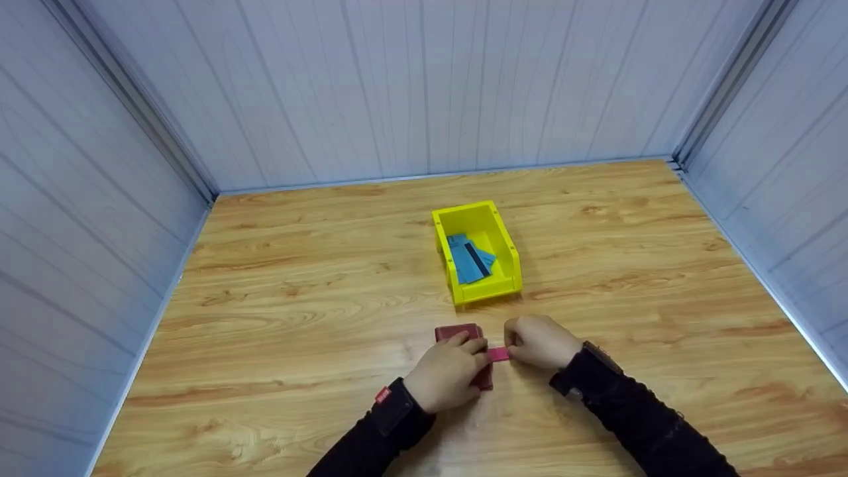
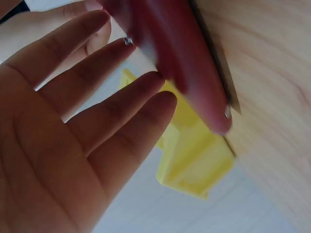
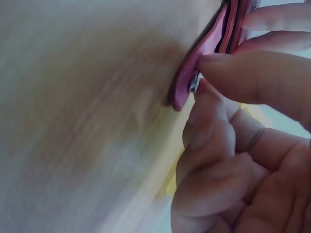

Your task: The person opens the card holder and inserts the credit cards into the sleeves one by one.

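You are resting your left hand (image 1: 447, 371) on a dark red, leather-looking rectangular wallet (image 1: 457, 329), its fingers lying extended and slightly spread over the cover. The wallet is lying on the light-brown wood-grain tabletop (image 1: 318, 265), below the middle of the head view, with its far edge showing beyond your fingers and its near right corner peeking out by your thumb. With your right hand (image 1: 542, 341) you are pinching a narrow pink strap (image 1: 499, 354) between thumb and index finger, close to a small shiny metal fitting (image 3: 193, 85), while your other fingers are curling inward. The strap is sticking out from the wallet's right edge and bridging the narrow gap between your hands.

Just past the wallet's far edge, a yellow plastic open-fronted bin (image 1: 490, 291) is standing with its low front lip facing you, and only a short strip of wood is separating the two. Flat blue cards (image 1: 468, 262) are lying inside against its left side, the top one showing a black stripe. Wide stretches of tabletop are running from your hands out to the white panelled left wall (image 1: 99, 232) and right wall (image 1: 782, 165).
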Available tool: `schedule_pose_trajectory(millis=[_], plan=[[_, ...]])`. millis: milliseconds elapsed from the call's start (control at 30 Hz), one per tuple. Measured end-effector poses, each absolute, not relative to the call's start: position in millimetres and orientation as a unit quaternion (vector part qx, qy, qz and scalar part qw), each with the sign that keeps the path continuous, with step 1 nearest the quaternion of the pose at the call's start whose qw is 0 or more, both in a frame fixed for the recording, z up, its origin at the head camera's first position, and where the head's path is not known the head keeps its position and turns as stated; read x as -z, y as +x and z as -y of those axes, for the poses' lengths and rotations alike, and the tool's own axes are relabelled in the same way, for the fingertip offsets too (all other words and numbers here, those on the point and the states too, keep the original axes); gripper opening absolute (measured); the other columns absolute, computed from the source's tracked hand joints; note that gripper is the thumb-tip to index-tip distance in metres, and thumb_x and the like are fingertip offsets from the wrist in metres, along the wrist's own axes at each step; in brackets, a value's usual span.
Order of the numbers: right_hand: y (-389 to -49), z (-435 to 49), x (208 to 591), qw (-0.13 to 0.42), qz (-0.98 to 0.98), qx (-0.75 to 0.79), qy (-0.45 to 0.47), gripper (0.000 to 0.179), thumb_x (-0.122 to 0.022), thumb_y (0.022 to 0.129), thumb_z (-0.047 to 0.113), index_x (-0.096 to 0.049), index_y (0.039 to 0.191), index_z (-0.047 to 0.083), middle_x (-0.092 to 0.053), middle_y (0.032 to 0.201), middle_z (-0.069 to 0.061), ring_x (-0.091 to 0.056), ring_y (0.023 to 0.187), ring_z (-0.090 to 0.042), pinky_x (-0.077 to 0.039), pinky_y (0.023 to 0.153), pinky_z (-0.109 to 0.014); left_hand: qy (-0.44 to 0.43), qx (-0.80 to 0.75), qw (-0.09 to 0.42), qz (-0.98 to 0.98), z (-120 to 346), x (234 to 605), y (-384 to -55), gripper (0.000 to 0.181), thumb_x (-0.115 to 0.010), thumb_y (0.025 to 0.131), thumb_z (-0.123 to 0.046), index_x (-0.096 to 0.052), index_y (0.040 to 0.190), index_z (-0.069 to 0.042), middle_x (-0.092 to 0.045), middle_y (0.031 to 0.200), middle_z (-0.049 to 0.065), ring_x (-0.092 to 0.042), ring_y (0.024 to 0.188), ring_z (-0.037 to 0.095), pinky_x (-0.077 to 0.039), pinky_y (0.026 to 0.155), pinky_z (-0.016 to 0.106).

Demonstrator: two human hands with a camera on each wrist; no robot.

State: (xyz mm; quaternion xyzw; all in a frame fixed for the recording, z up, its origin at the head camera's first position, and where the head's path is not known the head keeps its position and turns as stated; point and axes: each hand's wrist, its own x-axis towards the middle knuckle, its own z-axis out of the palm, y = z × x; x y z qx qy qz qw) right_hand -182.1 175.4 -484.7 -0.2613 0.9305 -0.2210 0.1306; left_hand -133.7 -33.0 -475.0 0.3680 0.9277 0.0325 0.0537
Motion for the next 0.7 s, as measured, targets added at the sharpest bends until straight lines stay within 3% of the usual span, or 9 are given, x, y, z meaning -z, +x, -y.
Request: schedule_pose_trajectory(millis=[233, 700], plan=[[-182.1, -175.0, 487.0, 0.132, -0.928, 0.229, -0.263, 0.012, -0.069, 0.080, 0.007, -0.061, 0.073, 0.014, -0.058, 0.068, 0.005, -0.048, 0.062, -0.008, -0.040, 0.059, -0.022, 0.376, -0.021, 0.031, -0.926, 26.0, 479.1, -133.2, 0.040, -0.077, 0.081, -0.035, -0.071, 0.117, -0.019, -0.062, 0.135, 0.001, -0.054, 0.128, 0.034, -0.046, 0.106, 0.045], [-181.4, -176.2, 486.9, 0.137, -0.923, 0.248, -0.262, 0.012, -0.067, 0.080, 0.005, -0.061, 0.074, 0.013, -0.057, 0.068, 0.005, -0.048, 0.061, -0.008, -0.039, 0.057, -0.021, 0.379, -0.035, -0.037, -0.924, 36.7, 473.1, -126.1, 0.030, -0.069, 0.088, -0.039, -0.072, 0.109, -0.018, -0.066, 0.125, 0.001, -0.059, 0.121, 0.032, -0.048, 0.103, 0.043]])
